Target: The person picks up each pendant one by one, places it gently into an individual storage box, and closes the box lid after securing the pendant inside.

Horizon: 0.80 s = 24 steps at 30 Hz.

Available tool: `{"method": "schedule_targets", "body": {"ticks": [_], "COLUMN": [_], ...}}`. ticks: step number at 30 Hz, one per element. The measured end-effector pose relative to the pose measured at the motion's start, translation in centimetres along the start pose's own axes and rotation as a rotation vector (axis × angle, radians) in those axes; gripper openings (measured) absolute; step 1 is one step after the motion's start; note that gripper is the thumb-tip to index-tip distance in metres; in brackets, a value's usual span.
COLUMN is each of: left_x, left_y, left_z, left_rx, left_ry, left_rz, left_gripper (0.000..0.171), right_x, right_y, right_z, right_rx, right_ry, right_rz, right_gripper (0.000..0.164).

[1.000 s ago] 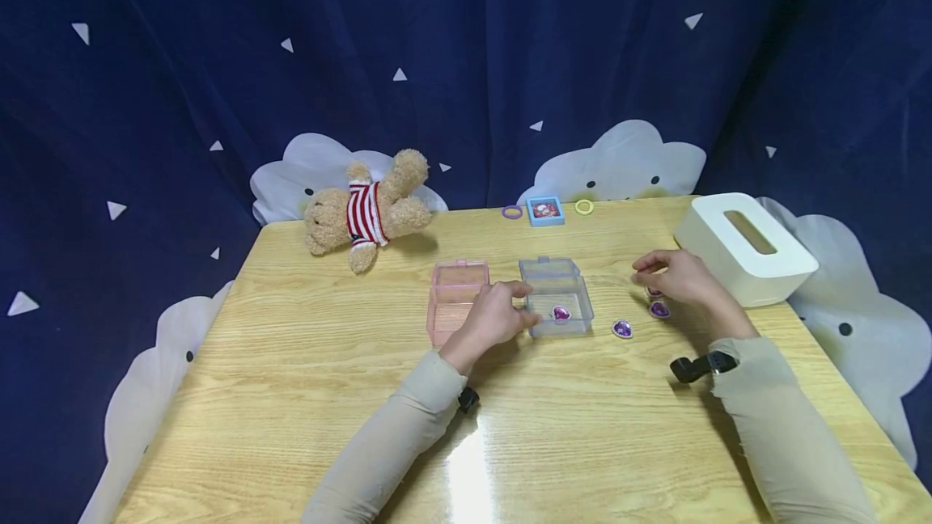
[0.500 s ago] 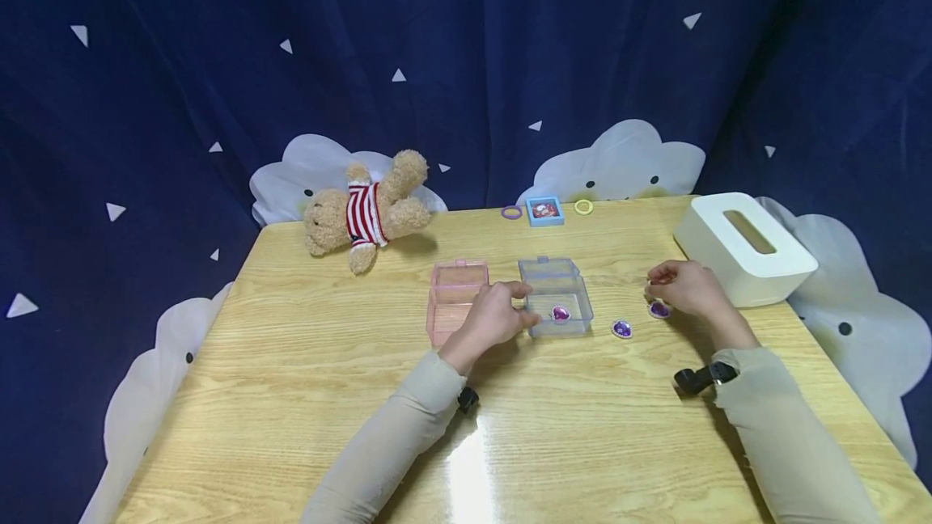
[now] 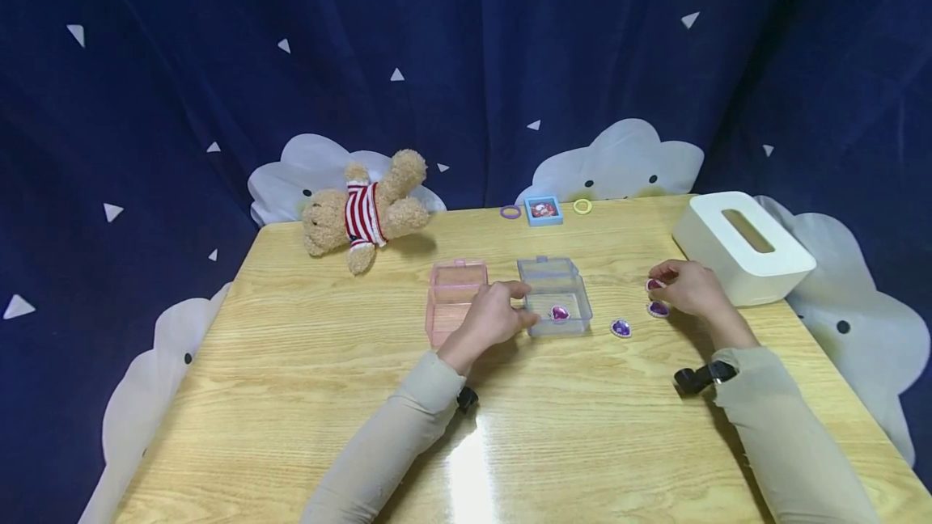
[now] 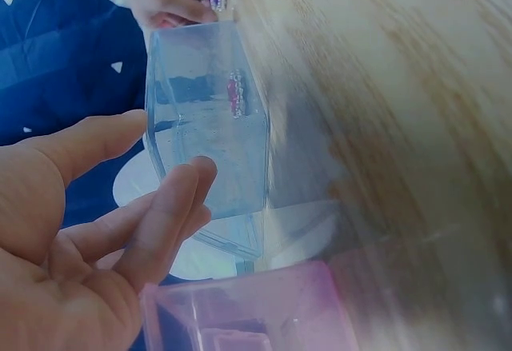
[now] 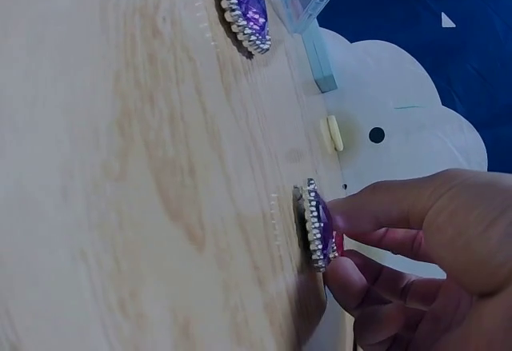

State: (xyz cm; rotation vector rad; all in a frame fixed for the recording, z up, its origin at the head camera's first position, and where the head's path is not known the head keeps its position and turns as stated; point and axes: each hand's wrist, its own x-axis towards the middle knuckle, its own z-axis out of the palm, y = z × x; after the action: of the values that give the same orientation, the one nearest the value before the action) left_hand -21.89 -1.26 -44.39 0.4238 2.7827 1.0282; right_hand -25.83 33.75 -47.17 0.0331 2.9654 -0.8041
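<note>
My left hand (image 3: 495, 315) is at the left side of a clear blue box (image 3: 575, 293) with its lid folded back. Its spread thumb and fingers (image 4: 172, 199) are right at the box wall. A pink heart-shaped gem (image 3: 559, 313) with a beaded silver rim lies inside. By the tissue box, my right hand (image 3: 688, 288) pinches a red gem (image 3: 653, 285) between thumb and fingers; in the right wrist view it is mostly hidden behind a purple heart gem (image 5: 322, 227). Another purple heart gem (image 3: 621, 328) lies between the blue box and that hand.
An open pink box (image 3: 444, 318) stands left of the blue one, partly behind my left hand. The white tissue box (image 3: 753, 245) is at the right. Along the back lie a teddy bear (image 3: 364, 213), purple ring (image 3: 510, 212), blue frame (image 3: 544, 211) and yellow ring (image 3: 582, 206).
My right hand has moved slightly right and down onto the red gem, and its fingers have closed in on it. The left hand and blue box have stayed in place.
</note>
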Motion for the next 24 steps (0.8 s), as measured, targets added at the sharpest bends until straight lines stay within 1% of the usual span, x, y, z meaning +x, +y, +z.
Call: {"method": "schedule_targets", "body": {"ticks": [8, 12, 18, 24], "left_x": [0.02, 0.03, 0.08, 0.03], "left_y": [0.04, 0.03, -0.03, 0.07], "left_z": [-0.01, 0.01, 0.06, -0.01], "left_rx": [0.009, 0.006, 0.009, -0.002], "left_ry": [0.002, 0.002, 0.001, -0.001], "left_rz": [-0.003, -0.005, 0.002, -0.003], "left_gripper": [0.050, 0.049, 0.050, 0.050], "right_x": [0.10, 0.06, 0.05, 0.10], "right_y": [0.15, 0.08, 0.29, 0.49], "right_z": [0.00, -0.06, 0.02, -0.03], "right_rx": [-0.003, -0.010, -0.031, -0.025], "right_ry": [-0.009, -0.013, -0.003, -0.020], "right_rz": [0.016, 0.022, -0.007, -0.016], "right_gripper": [0.037, 0.035, 0.036, 0.036]}}
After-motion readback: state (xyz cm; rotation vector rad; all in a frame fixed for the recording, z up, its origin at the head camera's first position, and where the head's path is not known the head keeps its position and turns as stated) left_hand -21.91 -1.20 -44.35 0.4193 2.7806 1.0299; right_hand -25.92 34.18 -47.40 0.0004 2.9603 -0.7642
